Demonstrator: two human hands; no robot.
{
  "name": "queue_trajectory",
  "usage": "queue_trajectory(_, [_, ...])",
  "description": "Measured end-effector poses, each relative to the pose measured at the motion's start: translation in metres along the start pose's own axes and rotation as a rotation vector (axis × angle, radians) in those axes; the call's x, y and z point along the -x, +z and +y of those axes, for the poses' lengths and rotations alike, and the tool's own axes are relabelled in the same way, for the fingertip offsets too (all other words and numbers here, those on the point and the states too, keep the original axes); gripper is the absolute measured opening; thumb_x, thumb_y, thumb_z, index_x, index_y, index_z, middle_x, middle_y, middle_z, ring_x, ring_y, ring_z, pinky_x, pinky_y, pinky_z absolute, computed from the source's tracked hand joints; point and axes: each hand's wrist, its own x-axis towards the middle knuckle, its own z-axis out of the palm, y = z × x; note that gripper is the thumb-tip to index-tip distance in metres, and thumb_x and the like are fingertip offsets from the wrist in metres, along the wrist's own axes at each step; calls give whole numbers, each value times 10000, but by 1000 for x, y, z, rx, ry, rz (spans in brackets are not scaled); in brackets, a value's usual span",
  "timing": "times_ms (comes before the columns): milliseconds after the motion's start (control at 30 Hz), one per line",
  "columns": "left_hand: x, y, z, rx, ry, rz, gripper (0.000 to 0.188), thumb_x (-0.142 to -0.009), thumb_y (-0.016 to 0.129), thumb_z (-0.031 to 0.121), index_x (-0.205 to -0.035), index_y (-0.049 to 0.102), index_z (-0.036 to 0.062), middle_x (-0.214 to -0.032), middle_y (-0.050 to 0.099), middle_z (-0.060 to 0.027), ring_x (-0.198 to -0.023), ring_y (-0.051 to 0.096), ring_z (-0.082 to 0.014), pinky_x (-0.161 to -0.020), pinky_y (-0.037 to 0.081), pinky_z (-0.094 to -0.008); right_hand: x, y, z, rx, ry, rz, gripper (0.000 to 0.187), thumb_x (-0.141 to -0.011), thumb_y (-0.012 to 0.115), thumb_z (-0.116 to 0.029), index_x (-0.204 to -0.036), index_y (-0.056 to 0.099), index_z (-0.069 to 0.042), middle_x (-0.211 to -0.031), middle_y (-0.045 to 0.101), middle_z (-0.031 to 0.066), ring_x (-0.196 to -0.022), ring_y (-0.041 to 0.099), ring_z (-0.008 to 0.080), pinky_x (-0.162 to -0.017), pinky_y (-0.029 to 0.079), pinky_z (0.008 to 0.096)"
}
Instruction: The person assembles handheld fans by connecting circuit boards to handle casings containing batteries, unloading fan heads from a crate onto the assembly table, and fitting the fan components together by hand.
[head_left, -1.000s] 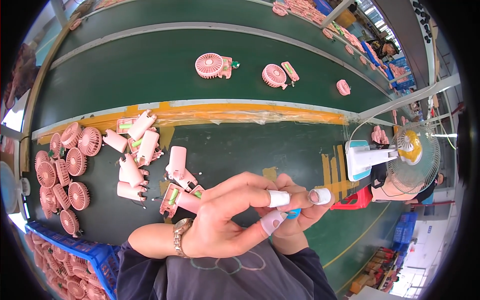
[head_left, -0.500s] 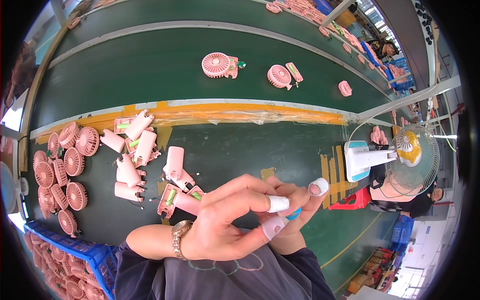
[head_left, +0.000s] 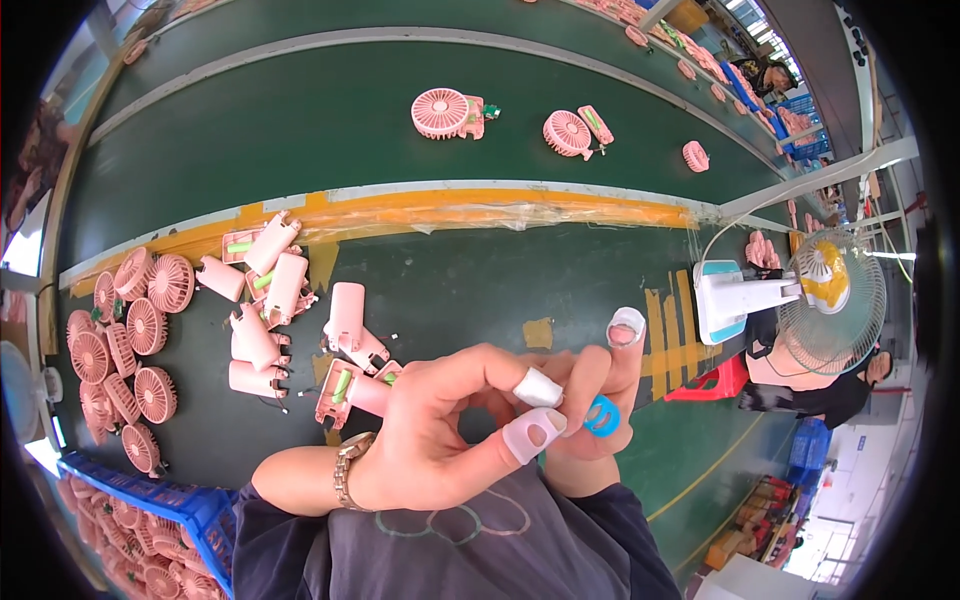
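Observation:
Both hands meet in front of my chest. My left hand [head_left: 440, 430], with a wristwatch [head_left: 352, 470] at the wrist, pinches thumb and index finger together against the fingers of my right hand [head_left: 595, 385]. White tape [head_left: 538, 388] wraps the left index fingertip, and a pale pink finger cot [head_left: 533, 435] with an opening covers the thumb. On my right hand one white-wrapped finger points up while the others are bent. A blue ring-like cot [head_left: 602, 417] sits among those bent fingers. Anything between the pressed fingertips is hidden.
Pink fan heads [head_left: 148, 325] and pink handle casings [head_left: 285, 285] lie on the left of the green table. A blue crate [head_left: 200, 515] of pink parts stands lower left. Pink fan assemblies [head_left: 440, 113] rest on the belt beyond. A desk fan [head_left: 735, 300] stands at right.
My hands have shifted slightly against each other, and the left fingertips sit a little more to the left. More of the blue cot shows now. The belt parts have moved slightly right in view.

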Motion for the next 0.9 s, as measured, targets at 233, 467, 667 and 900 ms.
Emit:
queue_trajectory(233, [1, -2, -1, -7, -26, 46, 194, -830, 680, 31, -980, 563, -5, -844, 638, -40, -712, 620, -62, -620, 499, -205, -2, 0, -2, 14, 37, -14, 476, -886, 577, -119, -1279, 309, -133, -678, 573, 74, -585, 506, 158, -701, 431, 354])
queue_trajectory(467, [0, -4, 1, 21, -66, 47, 184, -830, 691, 49, -945, 554, 9, -851, 641, -43, -730, 631, -72, -646, 525, -220, -3, 2, 0, 20, 12, -30, 470, -890, 564, -106, -1280, 302, -115, -682, 566, 83, -578, 486, 153, -614, 412, 321])
queue_trajectory(667, [-1, -4, 5, 42, -120, 57, 181, -831, 688, 42, -929, 539, 11, -864, 643, -47, -767, 642, -81, -673, 541, -234, -2, 0, -1, 78, 5, -23, 467, -907, 546, -101, -1292, 283, -108, -716, 567, 112, -567, 474, 144, -599, 402, 307])
queue_trajectory(900, [-2, -4, 9, 79, -206, 66, 164, -832, 661, 5, -904, 515, 12, -864, 640, -47, -829, 642, -90, -704, 540, -238, -2, -1, -3, 168, -7, -54, 482, -922, 537, -110, -1309, 250, -106, -716, 564, 123, -554, 473, 144, -575, 399, 304])
